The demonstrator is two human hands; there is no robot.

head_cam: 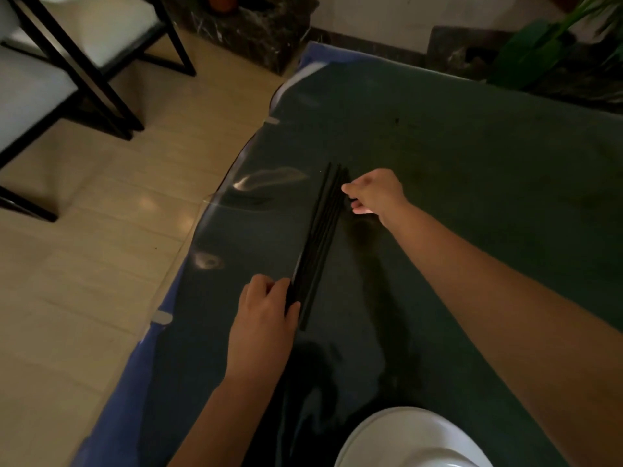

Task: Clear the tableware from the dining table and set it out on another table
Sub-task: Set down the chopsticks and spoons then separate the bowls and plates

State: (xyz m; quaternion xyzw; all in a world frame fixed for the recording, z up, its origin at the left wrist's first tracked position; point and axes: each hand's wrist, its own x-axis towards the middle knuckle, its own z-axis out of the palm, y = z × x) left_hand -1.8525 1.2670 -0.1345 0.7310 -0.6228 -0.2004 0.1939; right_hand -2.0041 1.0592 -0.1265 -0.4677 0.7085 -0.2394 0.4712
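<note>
So the dark table has a clear plastic sheet over it, and the sheet's edge runs diagonally from the upper middle down to the lower left, sticking out a bit past the blue cloth underneath. Left of that edge it's just open tan floor, with a black-framed chair with a white seat well off in the upper left corner. The tabletop to the right of the hands is bare and wide, all the way back to a green plant at the far corner.

A bundle of black chopsticks lies flat on the table, close to that left edge and roughly parallel to it, tips pointing away. The left hand is on the near ends, thumb and fingers closed around them. The right hand is up at the far ends, fingertips pinched against the right side of the bundle, though it's a little blurry so I can't tell how many sticks it's really got.

A white plate sits at the bottom edge of the view, nearer the person, well apart from the chopsticks.
</note>
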